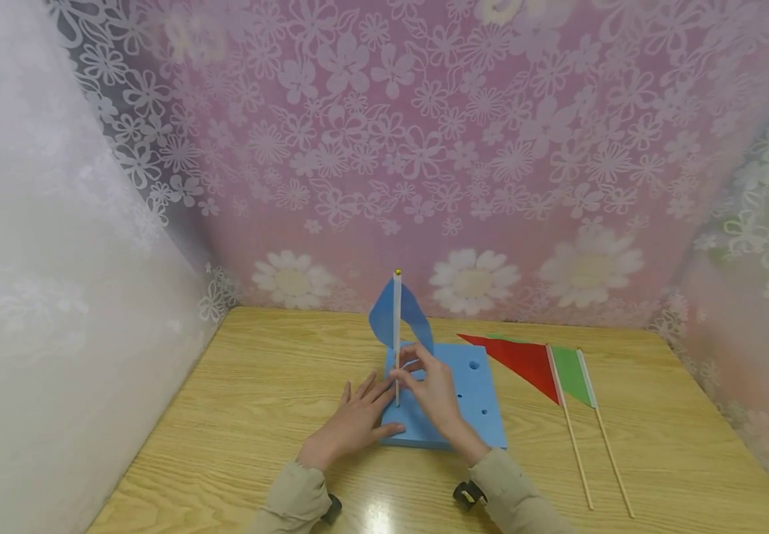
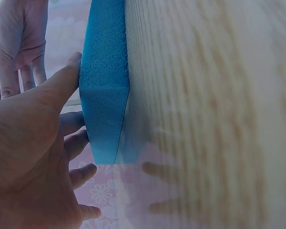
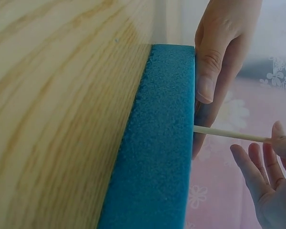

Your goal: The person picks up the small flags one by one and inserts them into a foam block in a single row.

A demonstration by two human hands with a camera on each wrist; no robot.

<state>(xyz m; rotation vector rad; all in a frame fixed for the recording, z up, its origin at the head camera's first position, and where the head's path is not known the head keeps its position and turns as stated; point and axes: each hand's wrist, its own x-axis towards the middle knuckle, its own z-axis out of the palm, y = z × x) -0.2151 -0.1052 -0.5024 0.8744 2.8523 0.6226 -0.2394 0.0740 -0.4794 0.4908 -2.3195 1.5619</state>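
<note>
A blue pennant flag (image 1: 384, 319) on a thin wooden stick (image 3: 229, 134) stands upright, its lower end in the left part of a blue foam block (image 1: 420, 426). My right hand (image 1: 434, 386) pinches the stick between thumb and fingertips, below the cloth. My left hand (image 1: 354, 423) lies with fingers spread at the block's left edge, thumb on the top near the front corner. Seen in the left wrist view, the left thumb and some fingers touch the block (image 2: 105, 62). How deep the stick sits is hidden.
Right of the block, a red flag (image 1: 524, 363) and a green flag (image 1: 571, 371) lie on the wood-grain table (image 1: 251, 415), the red partly over the green. Several holes dot the block's top, one larger hole (image 1: 474, 365) at the back right. Flowered cloth walls enclose the table.
</note>
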